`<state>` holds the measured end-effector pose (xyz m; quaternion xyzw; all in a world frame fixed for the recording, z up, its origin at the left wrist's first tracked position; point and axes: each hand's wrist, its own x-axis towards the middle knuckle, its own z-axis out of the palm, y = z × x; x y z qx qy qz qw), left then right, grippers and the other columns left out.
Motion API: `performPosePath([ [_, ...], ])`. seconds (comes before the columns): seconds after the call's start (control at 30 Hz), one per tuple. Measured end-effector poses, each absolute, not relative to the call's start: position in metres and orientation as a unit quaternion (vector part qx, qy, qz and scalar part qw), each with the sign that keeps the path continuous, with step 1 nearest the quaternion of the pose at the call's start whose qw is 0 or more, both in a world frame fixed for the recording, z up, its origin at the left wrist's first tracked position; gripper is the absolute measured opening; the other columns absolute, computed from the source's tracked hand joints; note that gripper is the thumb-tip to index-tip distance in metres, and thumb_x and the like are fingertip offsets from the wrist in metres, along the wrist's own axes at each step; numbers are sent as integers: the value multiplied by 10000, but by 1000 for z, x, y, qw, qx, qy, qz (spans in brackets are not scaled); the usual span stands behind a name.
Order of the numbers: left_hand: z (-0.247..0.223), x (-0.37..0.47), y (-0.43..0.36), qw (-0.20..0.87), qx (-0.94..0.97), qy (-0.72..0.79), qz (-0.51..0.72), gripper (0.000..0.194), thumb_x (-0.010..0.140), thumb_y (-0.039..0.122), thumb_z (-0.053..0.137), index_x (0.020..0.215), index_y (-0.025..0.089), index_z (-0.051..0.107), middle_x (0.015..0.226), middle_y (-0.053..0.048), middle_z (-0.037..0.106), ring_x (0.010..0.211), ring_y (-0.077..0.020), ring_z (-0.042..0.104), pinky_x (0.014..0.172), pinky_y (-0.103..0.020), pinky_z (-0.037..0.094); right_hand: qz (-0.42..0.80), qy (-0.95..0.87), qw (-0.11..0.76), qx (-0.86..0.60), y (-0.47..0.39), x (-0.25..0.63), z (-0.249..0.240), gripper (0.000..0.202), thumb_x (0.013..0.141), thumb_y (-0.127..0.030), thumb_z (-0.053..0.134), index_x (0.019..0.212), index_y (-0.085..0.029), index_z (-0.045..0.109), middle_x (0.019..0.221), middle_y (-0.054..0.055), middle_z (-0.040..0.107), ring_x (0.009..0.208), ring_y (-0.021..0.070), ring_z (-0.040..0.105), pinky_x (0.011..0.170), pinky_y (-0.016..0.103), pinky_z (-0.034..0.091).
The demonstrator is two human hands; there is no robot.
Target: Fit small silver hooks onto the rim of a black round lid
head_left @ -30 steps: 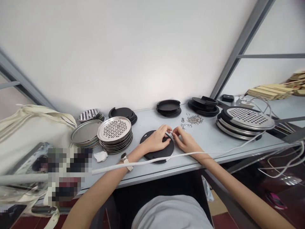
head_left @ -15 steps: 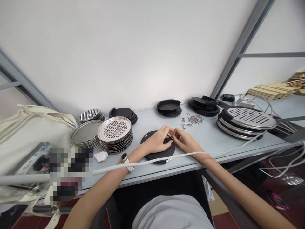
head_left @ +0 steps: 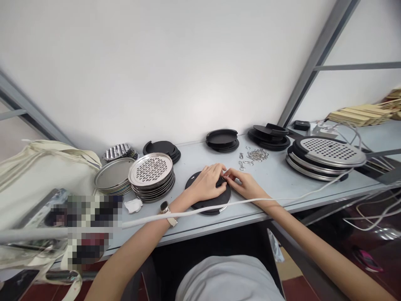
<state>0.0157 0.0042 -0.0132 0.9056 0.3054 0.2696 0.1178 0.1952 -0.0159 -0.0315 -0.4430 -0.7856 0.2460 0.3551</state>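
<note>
A round black plastic disc (head_left: pixel 205 204) with a thin metal rim lies flat near the front edge of the table. My left hand (head_left: pixel 208 184) rests over it, its fingers curled round the raised black part on top and its thumb toward me. From the right, my right hand (head_left: pixel 244 184) meets the left fingertips with thumb and forefinger pinched. Between those fingertips shows a small shiny metal clip (head_left: pixel 224 178), mostly hidden. Beyond the right hand lies a loose pile of small metal clips (head_left: pixel 258 155), with several more scattered beside it.
Left of the disc stand stacked metal grater plates (head_left: pixel 152 170) and plain round lids (head_left: pixel 112 173). Black round holders (head_left: pixel 222 139) sit along the wall. Finished-looking grater discs (head_left: pixel 330 151) are piled at right. A white cable (head_left: pixel 250 201) crosses in front of my forearms.
The right fingertips have shifted slightly at the metal clip, which has turned and now shows less of its length. The left hand stays on the disc. The view has tilted a little.
</note>
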Motion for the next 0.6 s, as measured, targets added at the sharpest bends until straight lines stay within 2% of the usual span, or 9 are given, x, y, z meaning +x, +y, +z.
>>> performPosePath([
  [0.13,-15,16,5,117,902,313,275,277,789,200,523,1034,195,394,958,-49,551,928,-211,535,848,-364,407,244,-790,350,-440,-18,195,-29,195,896,-305,411,845,-191,561,736,9,595,671,145,530,636,244,425],
  [0.37,-15,17,6,132,899,315,273,284,787,201,522,1044,201,401,948,-40,564,931,-212,538,861,-367,396,247,-783,346,-454,-18,196,-33,107,859,-297,448,824,-204,487,680,-11,540,620,135,491,593,245,411],
  [0.6,-15,16,5,133,909,296,262,276,806,173,507,1064,198,411,973,-48,580,934,-211,543,875,-373,388,213,-800,316,-464,-17,197,-33,161,879,-268,401,777,-194,500,665,-6,551,584,131,479,568,239,386],
])
